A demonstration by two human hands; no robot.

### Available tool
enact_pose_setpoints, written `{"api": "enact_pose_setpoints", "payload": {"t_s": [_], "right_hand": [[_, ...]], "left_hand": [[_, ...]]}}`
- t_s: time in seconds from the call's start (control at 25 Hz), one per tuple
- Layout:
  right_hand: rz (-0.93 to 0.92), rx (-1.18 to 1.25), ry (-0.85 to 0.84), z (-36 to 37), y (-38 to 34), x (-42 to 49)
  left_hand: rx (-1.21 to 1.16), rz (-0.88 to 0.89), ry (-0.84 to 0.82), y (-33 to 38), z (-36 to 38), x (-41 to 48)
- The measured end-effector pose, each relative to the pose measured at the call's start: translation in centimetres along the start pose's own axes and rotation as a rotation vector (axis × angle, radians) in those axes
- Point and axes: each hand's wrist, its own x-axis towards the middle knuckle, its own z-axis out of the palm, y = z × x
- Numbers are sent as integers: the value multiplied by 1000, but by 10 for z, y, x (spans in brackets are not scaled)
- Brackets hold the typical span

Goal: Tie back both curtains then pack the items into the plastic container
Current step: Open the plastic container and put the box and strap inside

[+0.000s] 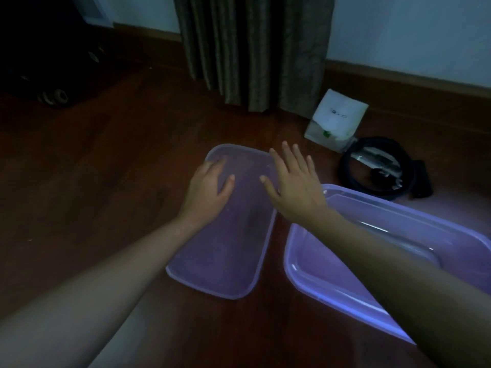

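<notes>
1. Left hand (pixel 210 189): palm down, fingers spread, lying flat on the far half of the lid (pixel 225 256); its grip is open and holds nothing.
2. Right hand (pixel 295 187): palm down, fingers splayed, over the lid's far right edge; its grip is open and empty. Whether it touches the lid cannot be told.
3. Lid: a translucent purple rectangle lying flat on the wooden floor (pixel 106 168), just left of the plastic container (pixel 332 285).
4. Plastic container: a translucent purple tub, uncovered, standing on the floor at lower right; the right forearm crosses above it. Its interior appears empty where visible.
5. White packet (pixel 336 119): propped near the skirting, beyond the container.
6. Dark coiled strap (pixel 345 171): on the floor just right of the packet, ringing a shiny silver item (pixel 377 160) too dim to identify.
7. Curtain (pixel 252 49): hangs loose in folds to the floor, behind the lid.
8. Dark wheeled object (pixel 53 96): far left, indistinct.
</notes>
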Motion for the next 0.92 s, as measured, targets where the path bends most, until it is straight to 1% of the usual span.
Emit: {"api": "enact_pose_setpoints", "payload": {"t_s": [0.12, 0.16, 0.2, 0.28, 0.32, 0.36, 0.44, 0.52, 0.56, 0.6, 0.68, 0.76, 0.92], "right_hand": [[147, -17, 57, -24, 51, -16], [185, -33, 75, -31, 69, -26], [223, -46, 83, -37, 87, -38], [310, -61, 101, -46, 124, -68], [352, -74, 121, -50, 139, -85], [406, -91, 139, -54, 157, -104], [525, -117, 129, -63, 187, -143], [622, -130, 87, -66, 207, -175], [654, -128, 71, -65, 214, -185], [677, -111, 59, -62, 220, -193], [704, -9, 55, -56, 225, -199], [736, 121, 99, -54, 225, -199], [718, 163, 142, -52, 226, -197]], "left_hand": [[-84, 100, -46, 49, 22, 29], [-88, 171, -61, 64, 30, 39], [-59, 268, -74, 77, 39, 50], [79, 499, -82, 102, 60, 79], [159, 589, -82, 112, 70, 94], [224, 632, -110, 124, 81, 109], [380, 635, -228, 143, 102, 134], [610, 602, -321, 151, 121, 145], [697, 605, -324, 153, 127, 145], [745, 613, -294, 155, 132, 143], [751, 612, -201, 160, 135, 139], [729, 614, -136, 163, 136, 139], [685, 547, -114, 172, 133, 135]]}}
